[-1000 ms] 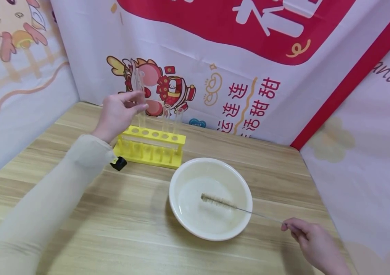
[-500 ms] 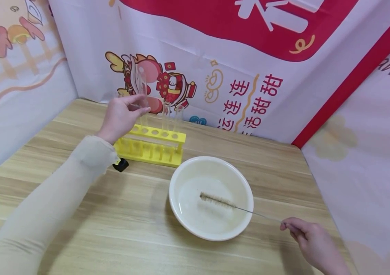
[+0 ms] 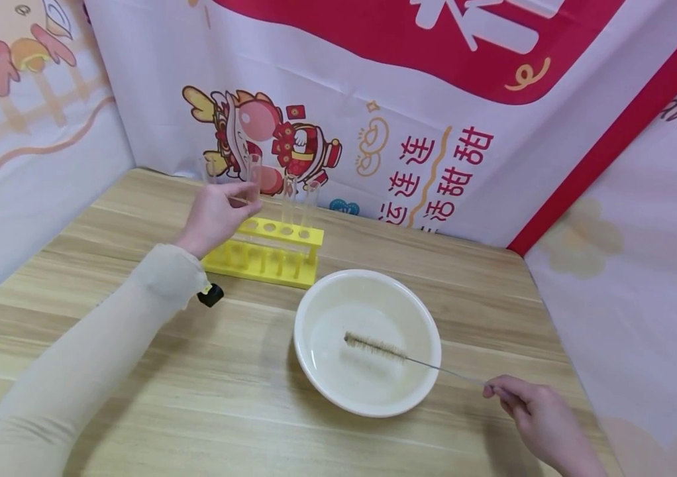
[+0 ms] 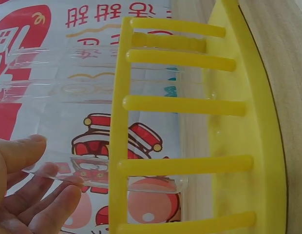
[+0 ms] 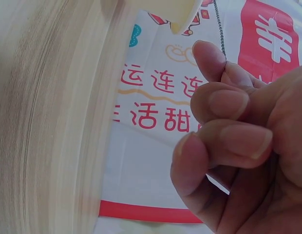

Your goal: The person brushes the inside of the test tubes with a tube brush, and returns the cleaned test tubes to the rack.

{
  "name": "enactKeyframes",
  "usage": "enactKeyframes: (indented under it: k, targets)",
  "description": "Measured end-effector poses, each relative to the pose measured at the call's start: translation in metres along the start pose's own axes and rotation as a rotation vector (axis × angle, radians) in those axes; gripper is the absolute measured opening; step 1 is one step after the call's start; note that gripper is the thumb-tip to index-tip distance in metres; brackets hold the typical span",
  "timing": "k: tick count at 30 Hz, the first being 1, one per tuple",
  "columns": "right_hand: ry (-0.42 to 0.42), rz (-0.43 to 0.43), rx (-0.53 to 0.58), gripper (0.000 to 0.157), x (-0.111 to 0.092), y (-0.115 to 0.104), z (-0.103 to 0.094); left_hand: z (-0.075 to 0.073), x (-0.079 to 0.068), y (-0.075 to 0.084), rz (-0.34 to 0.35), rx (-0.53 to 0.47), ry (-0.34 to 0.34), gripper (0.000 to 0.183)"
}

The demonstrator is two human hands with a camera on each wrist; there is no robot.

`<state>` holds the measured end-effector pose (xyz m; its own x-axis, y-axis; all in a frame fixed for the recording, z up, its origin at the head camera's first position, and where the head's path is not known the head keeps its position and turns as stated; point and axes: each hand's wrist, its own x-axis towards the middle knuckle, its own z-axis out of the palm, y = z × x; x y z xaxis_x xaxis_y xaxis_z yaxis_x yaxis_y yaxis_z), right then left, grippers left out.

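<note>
Holding a clear test tube [image 3: 254, 169] near upright in the left grip [image 3: 216, 211], closed narrowly around it.
Reaching down into the yellow rack [image 3: 279, 275] below that grip; hidden midway by fingers, faint against the printed cloth [image 3: 344, 126], impossible to tell whether touching the rack's base. Stretched forward on the left, with sleeve [image 3: 94, 351] cut off at lower left. Pinching a wire-handled brush [image 3: 377, 346] in the right grip [image 3: 535, 411], fingers curled, pointing its bristles leftward over the white bowl [image 3: 320, 371].
</note>
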<state>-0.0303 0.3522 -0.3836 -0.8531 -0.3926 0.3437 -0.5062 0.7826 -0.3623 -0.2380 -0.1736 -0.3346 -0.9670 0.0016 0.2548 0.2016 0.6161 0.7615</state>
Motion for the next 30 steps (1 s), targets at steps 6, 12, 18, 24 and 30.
enactKeyframes:
  k: [6,12,18,24,30]
  targets:
    - [-0.007,0.009,0.011,0.040,-0.001,-0.002,-0.001,0.003,-0.001,-0.005,-0.007,0.004,-0.012,0.041]
    - [0.000,-0.002,0.001,0.038,0.000,-0.005,0.000,0.006,-0.003,-0.010,-0.017,0.008,-0.028,0.034]
    - [0.011,-0.015,-0.021,0.038,0.001,-0.007,0.001,0.008,-0.003,-0.012,-0.022,0.014,-0.038,0.033]
    - [0.001,-0.004,-0.027,0.035,0.004,-0.012,0.001,0.009,-0.003,-0.013,-0.036,0.024,-0.048,0.036]
    - [0.006,0.000,-0.050,0.031,0.012,-0.018,0.004,0.007,-0.004,-0.014,-0.036,0.035,-0.051,0.039]
